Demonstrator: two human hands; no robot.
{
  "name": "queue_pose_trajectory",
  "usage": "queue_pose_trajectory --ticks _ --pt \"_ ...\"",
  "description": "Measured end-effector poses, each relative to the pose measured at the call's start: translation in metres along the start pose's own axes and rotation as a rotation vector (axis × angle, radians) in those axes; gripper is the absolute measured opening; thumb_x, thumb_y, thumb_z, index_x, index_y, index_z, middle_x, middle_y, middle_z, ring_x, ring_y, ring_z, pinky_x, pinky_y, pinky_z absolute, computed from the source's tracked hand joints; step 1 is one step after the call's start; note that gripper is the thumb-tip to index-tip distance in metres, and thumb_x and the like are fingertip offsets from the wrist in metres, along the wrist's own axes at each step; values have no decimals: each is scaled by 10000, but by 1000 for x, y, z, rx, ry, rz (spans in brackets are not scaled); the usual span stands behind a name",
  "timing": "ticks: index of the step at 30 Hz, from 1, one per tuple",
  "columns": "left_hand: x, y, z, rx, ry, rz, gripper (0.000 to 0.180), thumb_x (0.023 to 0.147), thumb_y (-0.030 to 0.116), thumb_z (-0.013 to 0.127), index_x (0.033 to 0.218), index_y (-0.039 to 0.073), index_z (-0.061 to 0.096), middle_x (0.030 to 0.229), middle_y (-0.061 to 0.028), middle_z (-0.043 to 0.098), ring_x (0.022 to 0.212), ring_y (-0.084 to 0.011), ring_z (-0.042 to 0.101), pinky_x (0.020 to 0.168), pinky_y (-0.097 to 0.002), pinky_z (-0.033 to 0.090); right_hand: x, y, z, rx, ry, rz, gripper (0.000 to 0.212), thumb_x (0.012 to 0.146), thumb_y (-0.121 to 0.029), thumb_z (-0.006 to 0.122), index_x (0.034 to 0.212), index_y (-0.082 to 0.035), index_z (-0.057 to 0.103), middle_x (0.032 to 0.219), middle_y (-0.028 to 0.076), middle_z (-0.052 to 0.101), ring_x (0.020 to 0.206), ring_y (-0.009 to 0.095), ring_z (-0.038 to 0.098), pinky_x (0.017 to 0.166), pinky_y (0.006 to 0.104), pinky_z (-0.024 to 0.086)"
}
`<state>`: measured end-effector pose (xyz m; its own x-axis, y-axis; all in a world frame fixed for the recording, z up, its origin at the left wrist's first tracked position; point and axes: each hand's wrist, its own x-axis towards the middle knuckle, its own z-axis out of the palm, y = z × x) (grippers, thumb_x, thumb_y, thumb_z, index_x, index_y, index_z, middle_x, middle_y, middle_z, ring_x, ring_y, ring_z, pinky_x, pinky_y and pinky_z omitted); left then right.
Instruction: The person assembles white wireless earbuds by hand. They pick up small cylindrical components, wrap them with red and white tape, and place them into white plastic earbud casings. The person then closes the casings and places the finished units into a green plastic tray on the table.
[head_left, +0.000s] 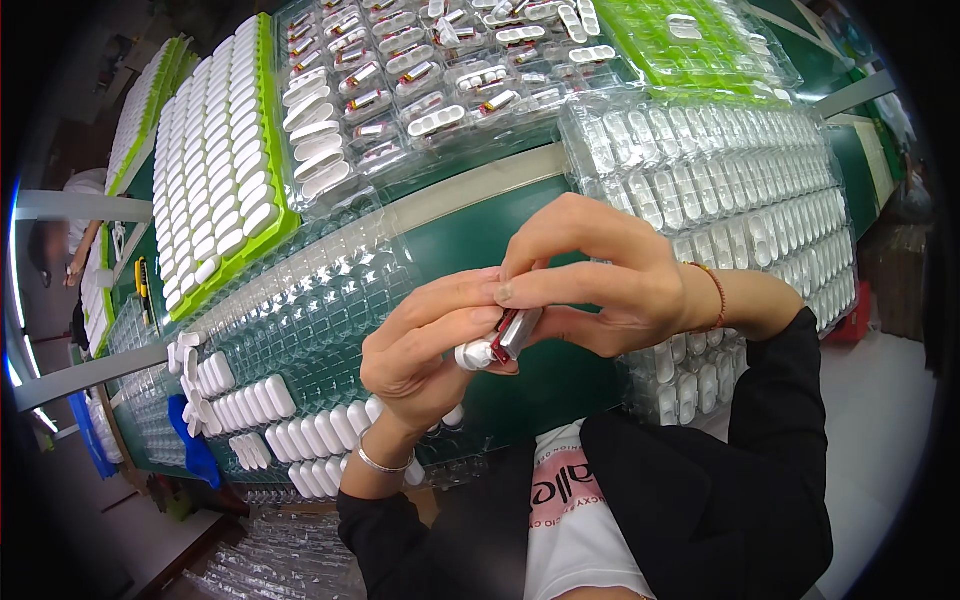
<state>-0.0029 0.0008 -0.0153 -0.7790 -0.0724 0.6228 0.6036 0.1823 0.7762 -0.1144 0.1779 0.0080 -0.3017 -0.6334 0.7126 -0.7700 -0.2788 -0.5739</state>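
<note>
My left hand (425,345) is closed around a small white oval casing (474,355), held in front of my chest above the green table. A flat silver battery-like piece (519,333) with dark red parts lies along the casing, between both hands. From the right, my right hand (605,285) reaches over it, thumb and forefinger pinched together at its upper end and touching the left fingertips. What sits between those right fingertips is hidden. Below my left wrist, rows of white oval casings (322,435) lie on the table.
Clear trays of open white shells (725,185) lie at right. Further back is a clear tray of casings with red-wired parts (415,75). A green tray of white ovals (215,150) stands left, near a yellow cutter (142,280) and blue cloth (195,445). Another person (80,235) is far left.
</note>
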Motion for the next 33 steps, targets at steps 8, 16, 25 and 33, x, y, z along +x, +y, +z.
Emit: queue_pose_trajectory --ticks 8,16,25,33 --pt "-15 -3 1 -153 106 -192 364 697 -51 795 1044 -20 690 1127 -275 661 1070 -346 664 868 -371 573 -2 4 3 -51 32 -36 405 651 -17 828 1025 7 673 982 145 639 830 272 644 667 338 526" --pt "-18 -5 5 -135 119 -270 404 742 -88 751 1130 -52 647 1171 -242 653 1108 -332 643 914 -362 553 1 12 2 -169 -46 -80 347 668 11 795 982 -1 648 959 125 637 783 263 632 643 334 519" --pt "-4 -2 4 -2 79 -542 517 932 -48 565 1410 -58 367 1449 -225 425 1258 -283 531 951 -333 531 47 148 -82 -422 99 511 234 873 -166 702 1075 -51 677 953 69 689 823 161 641 723 263 502" --pt "-11 -5 -5 63 48 -487 297 947 -46 540 1243 -38 550 1308 -181 559 1120 -224 618 851 -291 560 52 233 -81 -744 -134 198 207 830 -186 692 1007 -79 708 1027 110 673 1041 295 602 914 408 470"
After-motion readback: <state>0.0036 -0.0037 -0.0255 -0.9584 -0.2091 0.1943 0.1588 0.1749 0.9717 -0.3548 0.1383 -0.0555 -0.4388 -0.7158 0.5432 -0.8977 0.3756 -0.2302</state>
